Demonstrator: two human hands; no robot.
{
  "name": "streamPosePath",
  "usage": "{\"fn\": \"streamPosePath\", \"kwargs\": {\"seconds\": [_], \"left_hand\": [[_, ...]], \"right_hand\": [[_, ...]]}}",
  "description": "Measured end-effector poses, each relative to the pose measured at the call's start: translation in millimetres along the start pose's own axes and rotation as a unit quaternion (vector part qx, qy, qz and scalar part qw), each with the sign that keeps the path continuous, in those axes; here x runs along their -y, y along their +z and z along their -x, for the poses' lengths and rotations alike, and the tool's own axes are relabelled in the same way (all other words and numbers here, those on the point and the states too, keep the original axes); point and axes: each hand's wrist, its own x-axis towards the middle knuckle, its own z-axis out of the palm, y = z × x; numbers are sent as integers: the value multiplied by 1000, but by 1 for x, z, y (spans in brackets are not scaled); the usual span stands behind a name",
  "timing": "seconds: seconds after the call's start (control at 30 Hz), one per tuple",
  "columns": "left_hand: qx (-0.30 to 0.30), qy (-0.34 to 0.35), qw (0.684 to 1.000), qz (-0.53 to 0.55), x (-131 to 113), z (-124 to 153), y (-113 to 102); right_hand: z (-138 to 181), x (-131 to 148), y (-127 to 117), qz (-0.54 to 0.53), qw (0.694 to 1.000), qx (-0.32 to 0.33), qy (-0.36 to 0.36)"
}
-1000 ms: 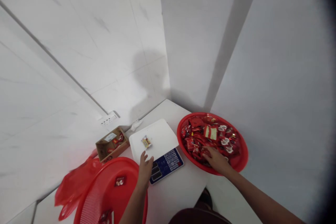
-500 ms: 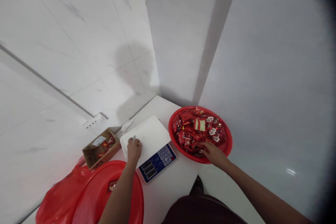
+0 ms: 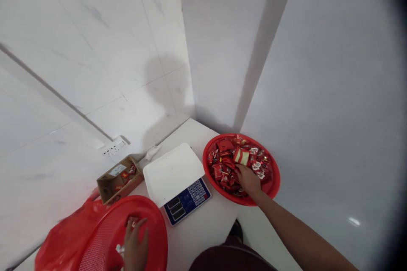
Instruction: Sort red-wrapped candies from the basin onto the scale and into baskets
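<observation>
My left hand [image 3: 136, 241] is over the left red basket [image 3: 162, 237], its fingers apart. Under the fingertips lies a small red wrapped packet [image 3: 132, 221]; a small whitish piece [image 3: 120, 249] shows beside the hand, and I cannot tell what it is. My right hand [image 3: 249, 180] reaches into the right red basket [image 3: 277, 178], which is heaped with small red wrapped packets [image 3: 225, 145]. Its fingers are closed around the edge of a red packet among the others, with the fingertips partly hidden. Next to it lies a red and cream packet [image 3: 242, 156].
Between the baskets stands a weighing scale with a white pan [image 3: 174, 171] and blue keypad [image 3: 187, 201] on a white table [image 3: 206, 224]. An open cardboard box [image 3: 121, 180] holds a few packets. A red plastic bag [image 3: 66, 237] lies far left. Walls with a socket [image 3: 116, 147] stand behind.
My left hand has moved from the scale pan down into the left basket, and its fingers have spread. My right hand has moved further in among the packets.
</observation>
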Motion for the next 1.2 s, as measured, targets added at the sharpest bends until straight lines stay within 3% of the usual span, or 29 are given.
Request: {"fn": "streamPosePath", "kwargs": {"seconds": [0.2, 0.33, 0.43, 0.6, 0.77, 0.93, 1.03, 1.1, 1.2], "left_hand": [[103, 32, 987, 121, -45, 16, 37], [214, -17, 955, 206, -69, 25, 58], [321, -30, 914, 245, -92, 37, 69], [417, -50, 851, 316, -127, 58, 77], [415, -49, 856, 306, -123, 63, 73], [410, -107, 843, 331, -101, 66, 74], [366, -154, 838, 374, -94, 57, 78], [299, -194, 833, 423, -93, 42, 77], [222, -226, 825, 468, -92, 14, 70]], "right_hand": [[12, -10, -22, -62, 995, -28, 67], [17, -2, -38, -188, 978, -59, 66], [27, 23, -47, -327, 943, 17, 55], [66, 81, -49, -480, 850, 217, -17], [96, 107, -29, -465, 844, 263, -51], [103, 110, -14, -450, 852, 262, -43], [96, 104, -12, -450, 845, 286, -40], [84, 91, -12, -435, 862, 259, -28], [60, 57, -12, -358, 922, 146, -18]]}}
